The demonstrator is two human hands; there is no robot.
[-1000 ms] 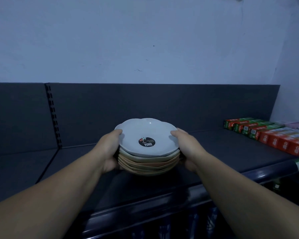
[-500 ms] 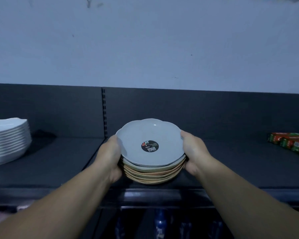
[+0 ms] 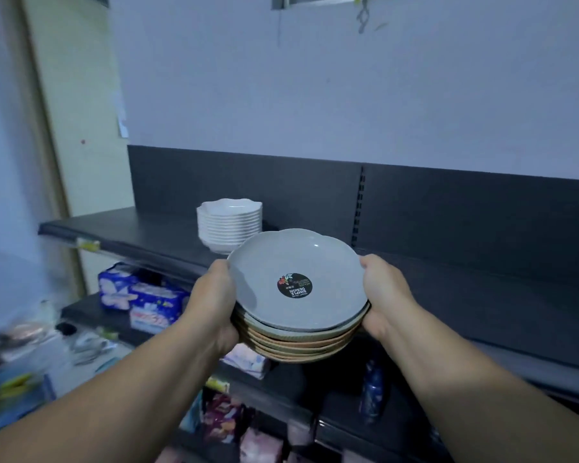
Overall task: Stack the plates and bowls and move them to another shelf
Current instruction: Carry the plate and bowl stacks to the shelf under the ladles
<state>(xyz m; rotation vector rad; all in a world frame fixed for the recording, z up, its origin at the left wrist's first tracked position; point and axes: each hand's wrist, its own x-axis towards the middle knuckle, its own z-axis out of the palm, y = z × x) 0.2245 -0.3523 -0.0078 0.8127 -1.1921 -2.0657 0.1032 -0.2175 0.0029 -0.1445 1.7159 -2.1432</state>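
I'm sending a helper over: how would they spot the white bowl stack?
On the dark top shelf under the pale wall, left of centre, stands the white bowl stack. Unlike the carried plates in front, grey over tan, it is all white.

Dim, bluish indoor light with no clear source. The left edge smears with motion blur, the lower shelves (image 3: 281, 392) sink into shadow, and wide-angle distortion bends the frame's edges.

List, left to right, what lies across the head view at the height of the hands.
blue packs → left hand → plates → right hand. The white bowls behind overlap the left hand and plates, so they are left out.
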